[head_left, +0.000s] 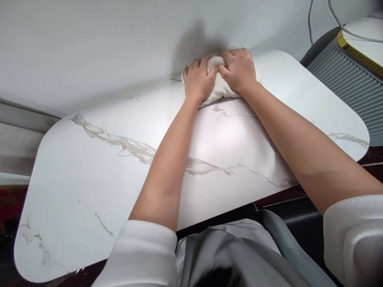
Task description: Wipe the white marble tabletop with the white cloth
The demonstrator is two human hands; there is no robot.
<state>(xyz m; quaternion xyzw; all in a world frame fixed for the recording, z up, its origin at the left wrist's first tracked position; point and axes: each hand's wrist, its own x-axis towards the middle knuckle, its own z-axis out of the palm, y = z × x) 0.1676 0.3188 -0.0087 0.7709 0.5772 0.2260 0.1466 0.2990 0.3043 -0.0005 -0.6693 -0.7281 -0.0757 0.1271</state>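
Observation:
A white bunched cloth lies at the far edge of a white marble-patterned table, right against the wall. My left hand presses on its left side with fingers curled over it. My right hand grips its right side and top, fingers closed on the fabric. Both arms stretch forward across the tabletop, and the two hands touch each other over the cloth.
A pale wall runs along the table's far side. A grey ribbed appliance with a white top and cables stands at the right. A person's dark hair and grey clothing show at the near edge.

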